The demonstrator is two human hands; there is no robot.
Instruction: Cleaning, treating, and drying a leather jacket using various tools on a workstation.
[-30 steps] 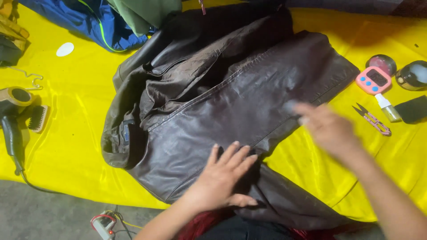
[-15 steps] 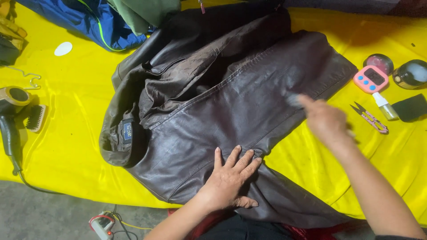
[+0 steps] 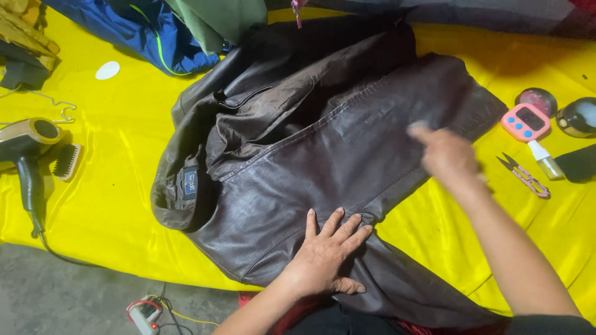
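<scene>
A dark brown leather jacket lies spread on a yellow cloth, collar to the left. My left hand rests flat on the jacket's near edge, fingers spread. My right hand hovers over the jacket's right part, blurred by motion, with something small and pale at its fingertips that I cannot make out.
A hair dryer and a small brush lie at the left. At the right sit a pink timer, small scissors, a little bottle and round jars. Blue and green garments lie at the back.
My right hand has slid leftward across the jacket's right part. My left hand has stayed pressed on the near edge.
</scene>
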